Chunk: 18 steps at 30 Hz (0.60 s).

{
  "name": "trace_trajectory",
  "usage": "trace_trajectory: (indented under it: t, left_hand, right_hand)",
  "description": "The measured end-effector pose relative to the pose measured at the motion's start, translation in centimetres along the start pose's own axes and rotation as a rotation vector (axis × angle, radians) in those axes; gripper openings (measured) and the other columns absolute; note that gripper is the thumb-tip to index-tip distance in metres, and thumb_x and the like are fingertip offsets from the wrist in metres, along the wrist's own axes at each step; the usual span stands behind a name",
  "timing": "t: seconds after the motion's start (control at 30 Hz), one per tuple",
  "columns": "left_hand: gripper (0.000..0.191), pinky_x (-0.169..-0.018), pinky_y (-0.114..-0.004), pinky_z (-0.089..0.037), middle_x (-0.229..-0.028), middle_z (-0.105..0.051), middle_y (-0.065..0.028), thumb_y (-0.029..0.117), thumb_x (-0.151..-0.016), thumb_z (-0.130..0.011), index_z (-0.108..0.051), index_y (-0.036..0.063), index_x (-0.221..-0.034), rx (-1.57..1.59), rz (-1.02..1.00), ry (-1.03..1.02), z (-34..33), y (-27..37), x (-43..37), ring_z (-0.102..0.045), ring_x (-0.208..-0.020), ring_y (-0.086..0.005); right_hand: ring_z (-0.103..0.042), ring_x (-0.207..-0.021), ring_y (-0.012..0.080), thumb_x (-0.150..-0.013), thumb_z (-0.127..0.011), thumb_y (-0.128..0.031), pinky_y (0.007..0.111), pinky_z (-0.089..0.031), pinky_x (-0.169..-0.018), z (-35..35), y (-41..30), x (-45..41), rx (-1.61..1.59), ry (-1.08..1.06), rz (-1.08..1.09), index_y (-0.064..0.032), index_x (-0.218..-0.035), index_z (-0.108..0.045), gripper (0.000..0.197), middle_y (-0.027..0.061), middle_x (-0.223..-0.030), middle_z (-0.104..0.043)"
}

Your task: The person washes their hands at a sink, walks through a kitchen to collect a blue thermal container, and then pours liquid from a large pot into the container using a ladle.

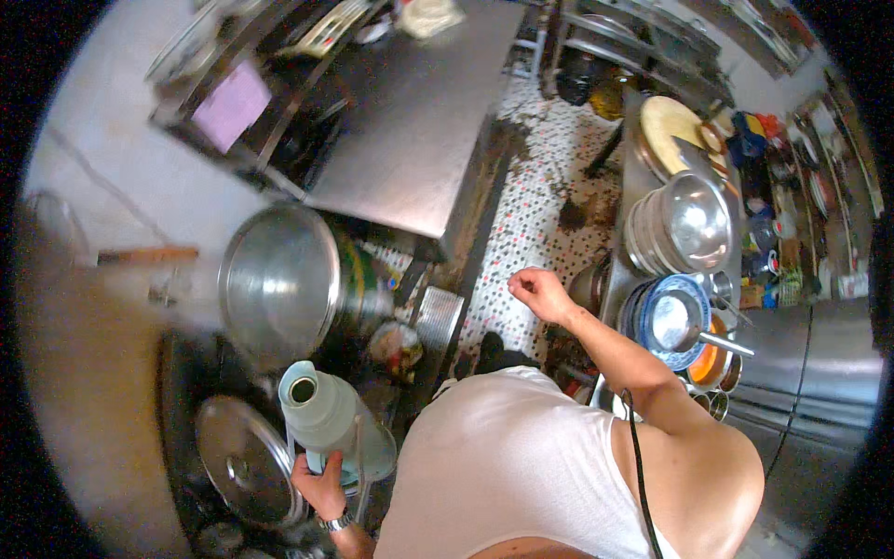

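My left hand (323, 483) grips the handle of a pale blue-green vacuum jug (335, 419). The jug leans, and its open mouth shows a dark inside with no cap on it. Next to that hand is a round steel pot lid (241, 454) with a knob. Beyond the jug is a large round steel vessel (283, 279); whether its top is a lid or an open rim is unclear. My right hand (541, 295) hangs over the tiled floor (517, 209), fingers curled in a loose fist with nothing seen in them.
A steel counter (426, 126) extends ahead on the left. Along the right bench stand stacked steel bowls (681, 223), blue-rimmed plates (646, 307) under a steel ladle or pan (674, 321), and a round chopping board (663, 129) with a cleaver (691, 154). Dark stains mark the floor.
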State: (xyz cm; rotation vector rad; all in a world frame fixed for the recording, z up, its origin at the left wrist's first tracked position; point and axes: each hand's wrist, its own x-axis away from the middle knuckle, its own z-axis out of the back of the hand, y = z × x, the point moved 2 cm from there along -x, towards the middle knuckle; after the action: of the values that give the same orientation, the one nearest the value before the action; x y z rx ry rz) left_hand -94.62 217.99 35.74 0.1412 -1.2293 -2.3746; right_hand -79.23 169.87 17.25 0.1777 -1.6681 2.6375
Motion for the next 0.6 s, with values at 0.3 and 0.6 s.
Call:
trace_trajectory:
  t: [0.3,0.6]
  left_hand:
    - [0.025,-0.061,-0.032,-0.043,-0.072,-0.064,-0.0064,0.013,-0.079,-0.081,-0.062,-0.0031,-0.082,-0.234,-0.384,-0.364,-21.0,18.0,-15.8,-0.051,-0.065,-0.0117]
    - [0.035,-0.054,-0.041,-0.039,-0.064,-0.053,-0.0211,0.024,-0.085,-0.078,-0.057,-0.0039,-0.08,-0.309,-0.703,-0.659,-47.6,36.1,-30.7,-0.046,-0.056,-0.0304]
  right_hand:
    - [-0.06,-0.071,0.0149,-0.091,-0.07,-0.015,0.029,-0.048,-0.063,20.3,-2.5,-4.6,-0.006,0.474,-0.003,-0.0002,-0.099,-0.07,0.016,0.0092,-0.086,-0.066]
    - [-0.062,-0.079,0.0172,-0.089,-0.071,-0.01,0.029,-0.05,-0.073,36.0,-0.9,-7.0,0.076,0.86,-0.2,0.0009,-0.101,-0.07,0.015,0.0099,-0.089,-0.068]
